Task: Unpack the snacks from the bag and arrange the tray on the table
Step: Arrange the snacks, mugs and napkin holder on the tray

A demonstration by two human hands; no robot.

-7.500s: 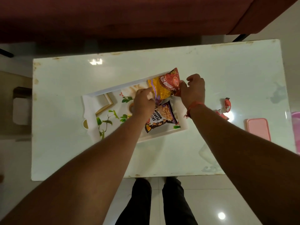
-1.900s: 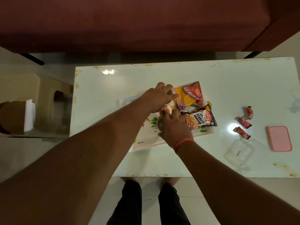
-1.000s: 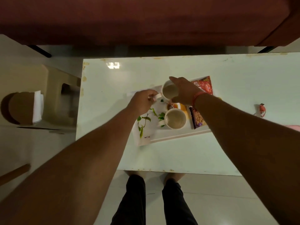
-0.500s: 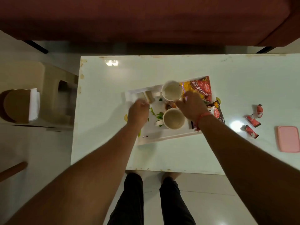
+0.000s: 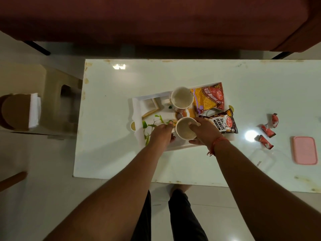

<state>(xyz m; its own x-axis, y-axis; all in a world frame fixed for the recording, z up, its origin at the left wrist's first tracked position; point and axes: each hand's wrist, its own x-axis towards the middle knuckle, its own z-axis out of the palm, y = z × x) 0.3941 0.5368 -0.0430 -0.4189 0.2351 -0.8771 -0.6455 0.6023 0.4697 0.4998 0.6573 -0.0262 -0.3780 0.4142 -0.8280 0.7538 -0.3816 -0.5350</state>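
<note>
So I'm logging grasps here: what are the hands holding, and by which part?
The right hand grips the near cup by its rim, thumb inside. The left hand is at its handle side; the contact there cannot be told.

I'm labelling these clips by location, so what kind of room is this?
Most likely a home living room: a low white table stands before a maroon sofa on a tiled floor, with a tray of cups and snack packets set for serving.

floor point(image 5: 43, 197): pale glossy tile | sofa point(image 5: 156, 20): dark red, far side | bench point(image 5: 191, 162): white, glossy, lamp glare, chipped edges | stool point(image 5: 57, 94): beige, left | light: dim
</note>
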